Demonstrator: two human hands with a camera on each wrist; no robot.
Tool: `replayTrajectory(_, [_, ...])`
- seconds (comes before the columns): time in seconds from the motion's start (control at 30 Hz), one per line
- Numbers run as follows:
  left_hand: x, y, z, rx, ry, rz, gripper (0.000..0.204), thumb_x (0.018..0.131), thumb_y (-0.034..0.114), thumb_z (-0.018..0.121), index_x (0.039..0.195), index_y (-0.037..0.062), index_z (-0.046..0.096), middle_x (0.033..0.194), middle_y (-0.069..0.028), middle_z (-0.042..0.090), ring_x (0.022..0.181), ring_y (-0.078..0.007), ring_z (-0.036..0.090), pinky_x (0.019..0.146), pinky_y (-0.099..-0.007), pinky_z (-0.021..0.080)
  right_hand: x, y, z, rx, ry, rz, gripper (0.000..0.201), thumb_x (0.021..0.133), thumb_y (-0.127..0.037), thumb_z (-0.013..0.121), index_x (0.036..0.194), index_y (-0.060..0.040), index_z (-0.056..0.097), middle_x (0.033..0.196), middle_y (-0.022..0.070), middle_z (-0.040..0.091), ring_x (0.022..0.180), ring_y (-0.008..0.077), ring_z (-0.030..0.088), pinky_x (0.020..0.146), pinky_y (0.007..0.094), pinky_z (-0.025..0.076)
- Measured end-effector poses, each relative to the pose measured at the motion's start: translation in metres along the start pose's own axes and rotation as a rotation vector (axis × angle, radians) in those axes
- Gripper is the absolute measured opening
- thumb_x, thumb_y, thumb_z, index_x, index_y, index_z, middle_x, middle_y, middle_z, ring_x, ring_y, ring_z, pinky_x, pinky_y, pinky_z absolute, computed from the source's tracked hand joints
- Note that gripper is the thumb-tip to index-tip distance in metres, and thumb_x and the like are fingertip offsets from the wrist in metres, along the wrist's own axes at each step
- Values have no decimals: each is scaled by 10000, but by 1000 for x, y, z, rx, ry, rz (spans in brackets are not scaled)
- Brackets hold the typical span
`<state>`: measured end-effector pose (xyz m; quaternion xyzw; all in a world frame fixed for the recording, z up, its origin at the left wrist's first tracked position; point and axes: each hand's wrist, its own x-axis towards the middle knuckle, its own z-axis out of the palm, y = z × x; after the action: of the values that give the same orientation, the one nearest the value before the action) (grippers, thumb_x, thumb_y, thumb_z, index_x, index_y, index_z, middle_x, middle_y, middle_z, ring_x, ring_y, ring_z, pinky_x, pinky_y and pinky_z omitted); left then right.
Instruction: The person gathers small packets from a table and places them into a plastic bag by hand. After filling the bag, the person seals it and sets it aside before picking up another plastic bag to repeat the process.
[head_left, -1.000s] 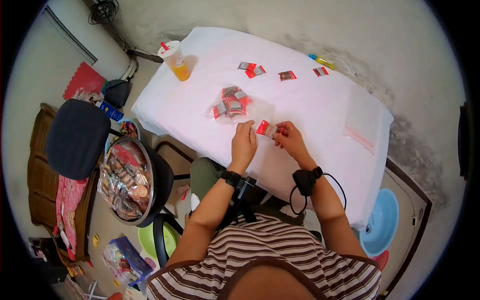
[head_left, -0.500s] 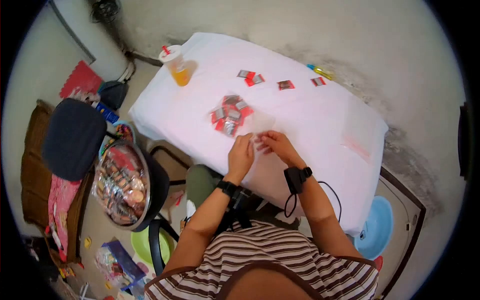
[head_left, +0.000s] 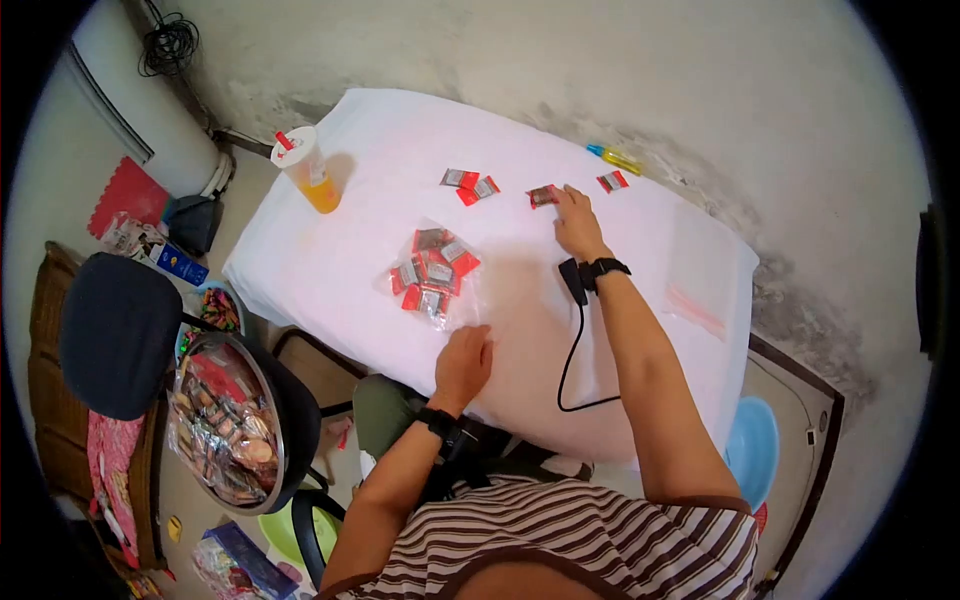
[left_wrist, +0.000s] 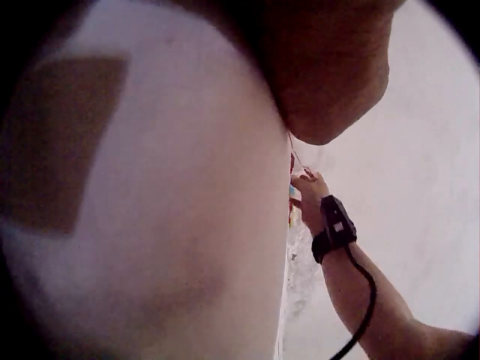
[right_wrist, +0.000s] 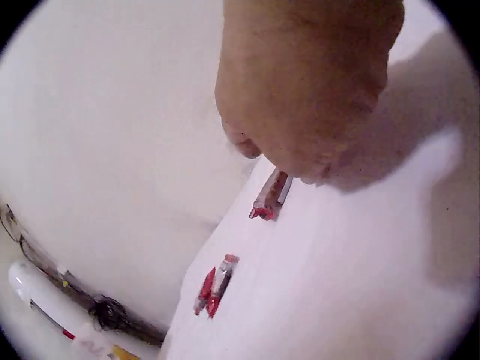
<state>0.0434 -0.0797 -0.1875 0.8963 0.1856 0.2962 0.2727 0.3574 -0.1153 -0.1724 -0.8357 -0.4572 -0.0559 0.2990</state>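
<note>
My right hand (head_left: 578,225) reaches across the white-covered table, its fingertips right at a small red-and-grey snack packet (head_left: 543,196). In the right wrist view, one end of that packet (right_wrist: 268,199) shows beneath the fingers. Closer to my body, my left hand (head_left: 464,365) holds the near edge of a clear plastic bag (head_left: 458,312), its fingertips partly hidden. Several similar packets (head_left: 437,273) lie inside the bag. Two more packets (head_left: 478,191) overlap farther left, and a single packet (head_left: 612,181) lies farther right.
A lidded cup of orange drink (head_left: 318,190) stands at the table's far left. By the wall lies a yellow-and-blue tube (head_left: 618,161). A clear bag with a pink strip (head_left: 697,310) lies at the right. A large bowl of wrapped items (head_left: 228,430) sits beside the table.
The packet between my hands went into the bag. My right hand then moved away to another packet on the table. My left hand and the bag shifted slightly toward my body.
</note>
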Motion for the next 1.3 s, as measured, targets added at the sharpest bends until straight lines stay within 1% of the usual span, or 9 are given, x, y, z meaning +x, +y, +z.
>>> replayTrajectory(0.13, [1,2,-1,-32,61,-14,174,777,73,575,947,50,548,817,-129,551,776,-303,551,643,-386,471,27,9,17,-264,32,-205,456,741,-10,522,1190,-88,498,1264,158,449,1161,334,415,912,417,399])
replayTrajectory(0.33, [0,-2,-2,-62,79,17,98,786,65,571,880,56,542,803,-120,550,748,-308,549,629,-382,465,15,-12,-1,-151,-179,1,290,799,-73,473,1077,-53,556,1083,169,579,1024,322,529,846,395,440])
replayTrajectory(0.4, [-1,-2,-1,-71,109,-1,89,790,64,568,874,56,543,792,-121,547,740,-309,548,622,-384,464,-1,-13,-5,136,-51,227,254,852,-140,453,1063,-38,551,956,154,615,868,301,585,764,374,464])
replayTrajectory(0.43, [0,-1,0,-86,141,0,79,793,63,566,869,56,544,782,-122,545,731,-310,546,615,-385,462,-14,-20,-12,353,-6,212,252,893,-220,467,1047,-35,544,820,92,629,702,202,588,656,317,469])
replayTrajectory(0.53, [3,-1,-2,-137,168,9,74,794,56,568,865,52,547,765,-122,543,714,-309,548,602,-383,461,-70,-54,-52,977,-298,476,256,911,-274,486,1013,-53,565,777,3,606,612,56,529,522,207,411])
replayTrajectory(0.67, [7,3,-3,-140,184,-9,78,792,53,573,867,48,552,764,-124,543,691,-311,551,589,-373,460,-140,-88,-66,868,-561,432,224,900,-236,509,988,-44,582,721,11,606,580,66,544,495,211,425])
replayTrajectory(0.97, [15,27,-16,-156,230,-9,98,789,18,579,886,21,566,753,-136,541,650,-291,550,579,-343,450,-118,-134,-18,902,-493,490,267,905,-211,496,1040,9,565,701,32,574,571,85,542,494,234,436])
replayTrajectory(1.03, [15,27,-17,-173,238,1,107,783,20,582,889,24,568,759,-133,545,652,-292,551,579,-342,450,-117,-140,-5,1301,-359,457,299,907,-205,486,1113,5,540,712,32,565,576,89,541,506,226,439])
replayTrajectory(1.3, [11,15,-6,-22,174,69,78,778,66,588,855,56,577,745,-100,549,679,-281,556,578,-359,460,-142,-105,-27,1034,-255,511,262,908,-188,488,1102,-25,553,780,44,618,573,88,534,520,214,428])
